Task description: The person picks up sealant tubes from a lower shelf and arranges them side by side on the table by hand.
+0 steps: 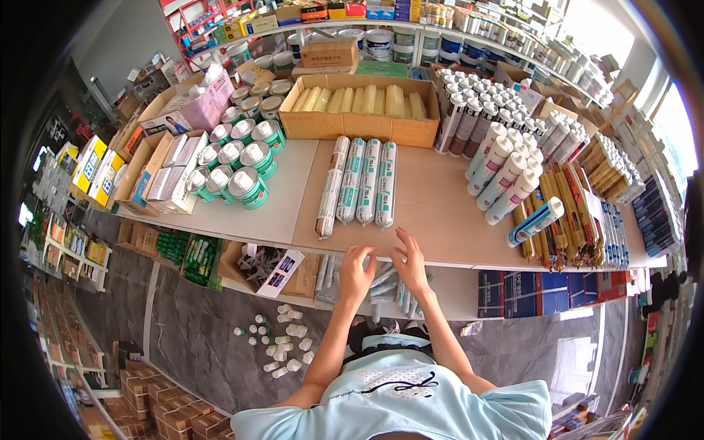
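Several long sausage packs of sealant lie side by side on the table, most white and green; the leftmost is white and brown. Just below their near ends, at the table's front edge, are both my hands. My left hand has its fingers loosely bent and apart, with nothing seen in it. To its right, my right hand is also empty, its fingers spread and slightly curled. Neither hand touches the packs.
Green cans with white lids stand at the left. Behind the packs is a cardboard box of yellowish sticks. Sealant cartridges crowd the right side. A lower shelf holds an open box; small white bottles are on the floor.
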`<state>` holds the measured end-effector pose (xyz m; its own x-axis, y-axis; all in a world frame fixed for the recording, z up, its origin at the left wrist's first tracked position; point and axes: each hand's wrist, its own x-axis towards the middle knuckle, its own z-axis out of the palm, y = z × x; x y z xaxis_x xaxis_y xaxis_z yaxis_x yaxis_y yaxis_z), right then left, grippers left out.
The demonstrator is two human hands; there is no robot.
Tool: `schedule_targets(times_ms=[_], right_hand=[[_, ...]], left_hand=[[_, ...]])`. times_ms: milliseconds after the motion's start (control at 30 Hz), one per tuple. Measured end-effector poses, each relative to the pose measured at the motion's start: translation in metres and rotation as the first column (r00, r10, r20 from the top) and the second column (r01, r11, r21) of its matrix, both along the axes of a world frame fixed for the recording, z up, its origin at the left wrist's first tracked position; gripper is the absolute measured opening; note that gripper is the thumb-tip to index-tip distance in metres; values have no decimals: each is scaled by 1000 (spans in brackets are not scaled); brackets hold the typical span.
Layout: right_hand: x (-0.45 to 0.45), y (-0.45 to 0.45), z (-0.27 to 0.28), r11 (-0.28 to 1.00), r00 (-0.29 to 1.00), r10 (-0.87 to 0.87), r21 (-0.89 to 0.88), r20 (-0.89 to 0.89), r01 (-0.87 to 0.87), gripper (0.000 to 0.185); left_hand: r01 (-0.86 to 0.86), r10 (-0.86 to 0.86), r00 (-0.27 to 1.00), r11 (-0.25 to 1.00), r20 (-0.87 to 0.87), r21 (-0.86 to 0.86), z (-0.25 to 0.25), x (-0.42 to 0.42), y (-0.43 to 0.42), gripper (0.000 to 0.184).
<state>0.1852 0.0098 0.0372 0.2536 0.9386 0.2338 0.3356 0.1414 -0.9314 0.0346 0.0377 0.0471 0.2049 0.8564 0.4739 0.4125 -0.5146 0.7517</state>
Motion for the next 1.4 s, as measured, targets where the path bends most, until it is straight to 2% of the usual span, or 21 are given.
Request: schedule_targets(times_ms=[233, 300, 367, 400, 600, 867, 967, 1100, 1167, 1233, 1400], right_hand=[[-23, -17, 6, 990, 988, -138, 12, 63, 137, 45], [-30, -29, 7, 982, 978, -190, 5, 92, 190, 43], [-34, -43, 7, 970, 961, -218, -72, 171, 232, 39], [-35, -47, 1, 970, 960, -237, -13, 150, 241, 36], [-27, -82, -19, 964, 962, -247, -74, 116, 256, 35], [3, -132, -27, 981, 968, -128, -117, 218, 156, 39], [14, -160, -27, 975, 982, -121, -169, 143, 145, 39], [31, -206, -56, 968, 978, -154, -175, 144, 178, 39], [40, -224, -72, 969, 975, -153, -168, 159, 180, 39], [45, -239, -82, 946, 987, -161, -289, -19, 149, 38], [46, -262, -111, 944, 986, -148, -307, -75, 119, 36]], left_hand=[[117, -117, 993, 993, 5, -5, 0, -18, 0, 18], [197, -195, 979, 979, 54, -54, -4, -20, -3, 18], [235, -230, 970, 969, 74, -79, -12, -18, -5, 17], [265, -261, 964, 961, 53, -80, -13, -17, -7, 16], [353, -355, 935, 930, 2, -101, -17, -16, -26, 22], [301, -305, 951, 950, -48, -82, -21, 6, -77, 22], [318, -335, 938, 935, -91, -157, -25, 17, -107, 23], [363, -386, 917, 912, -99, -192, -36, 29, -153, 24], [343, -380, 920, 901, -99, -266, -41, 33, -177, 23], [312, -363, 923, 899, -125, -306, -52, 33, -196, 24], [240, -315, 941, 879, -124, -412, -81, 24, -238, 25]])
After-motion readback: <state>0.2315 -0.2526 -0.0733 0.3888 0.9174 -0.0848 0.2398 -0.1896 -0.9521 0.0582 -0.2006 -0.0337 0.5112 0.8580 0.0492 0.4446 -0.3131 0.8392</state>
